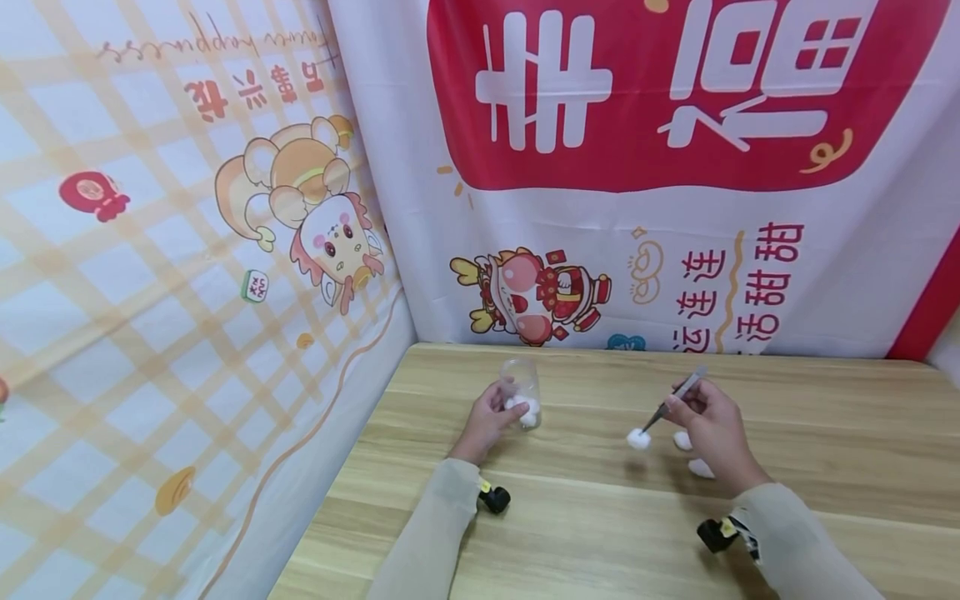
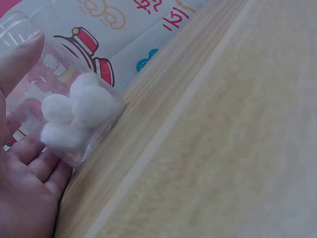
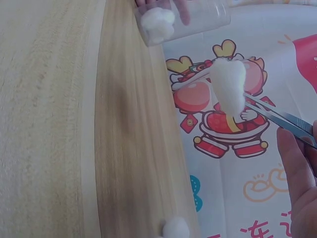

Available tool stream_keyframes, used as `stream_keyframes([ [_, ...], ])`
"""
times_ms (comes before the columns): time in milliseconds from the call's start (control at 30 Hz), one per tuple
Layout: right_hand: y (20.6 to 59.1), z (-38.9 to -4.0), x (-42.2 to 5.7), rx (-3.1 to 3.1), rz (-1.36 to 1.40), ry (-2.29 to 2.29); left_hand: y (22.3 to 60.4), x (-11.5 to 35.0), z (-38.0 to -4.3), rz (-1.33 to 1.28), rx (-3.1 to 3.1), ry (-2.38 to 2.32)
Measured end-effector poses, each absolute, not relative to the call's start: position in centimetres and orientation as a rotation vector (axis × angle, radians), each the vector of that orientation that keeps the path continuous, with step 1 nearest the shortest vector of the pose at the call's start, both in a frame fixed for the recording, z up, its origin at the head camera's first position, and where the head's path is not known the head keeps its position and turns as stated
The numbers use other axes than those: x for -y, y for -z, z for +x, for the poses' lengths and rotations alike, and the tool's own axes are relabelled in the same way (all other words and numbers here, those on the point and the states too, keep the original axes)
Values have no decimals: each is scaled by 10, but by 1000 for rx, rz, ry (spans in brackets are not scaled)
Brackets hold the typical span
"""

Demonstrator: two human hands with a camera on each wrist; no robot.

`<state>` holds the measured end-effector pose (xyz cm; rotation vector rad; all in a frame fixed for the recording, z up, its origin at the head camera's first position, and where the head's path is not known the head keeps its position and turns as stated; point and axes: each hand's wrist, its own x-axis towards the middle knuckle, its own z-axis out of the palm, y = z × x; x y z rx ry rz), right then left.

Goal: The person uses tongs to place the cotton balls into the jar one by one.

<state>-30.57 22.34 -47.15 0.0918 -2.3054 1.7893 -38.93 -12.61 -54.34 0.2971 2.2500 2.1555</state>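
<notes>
A clear plastic jar [image 1: 522, 379] stands on the table, and my left hand [image 1: 491, 419] holds it around its side. Several white cotton balls [image 2: 89, 106] lie at the jar's bottom, seen through its wall in the left wrist view. My right hand [image 1: 712, 425] pinches metal tweezers [image 1: 678, 396]. At their tips hangs a cotton ball [image 3: 229, 85], raised over the table to the right of the jar. Two loose cotton balls [image 1: 701, 468] lie on the table beside and partly below the right hand.
The wooden table [image 1: 585, 517] meets a white and red printed cloth [image 1: 637, 217] at its back edge. On the left rises a checked cloth wall [image 1: 150, 333]. Small black cameras [image 1: 495, 498] sit on both wrists.
</notes>
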Motion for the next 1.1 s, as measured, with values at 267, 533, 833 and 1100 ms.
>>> stream_keyframes([
  [267,469,-307,-225,2309,86,-1770,544,127,-391,328,-2252,-2143],
  [533,467,-308,-225,2296,92,-1789,542,126,-389,329,-2250,-2150],
  [833,468,-306,-227,2300,104,-1824,540,126,-384,271,-2268,-2125],
  [1100,467,-307,-227,2261,119,-1829,536,125,-381,305,-2254,-2123],
])
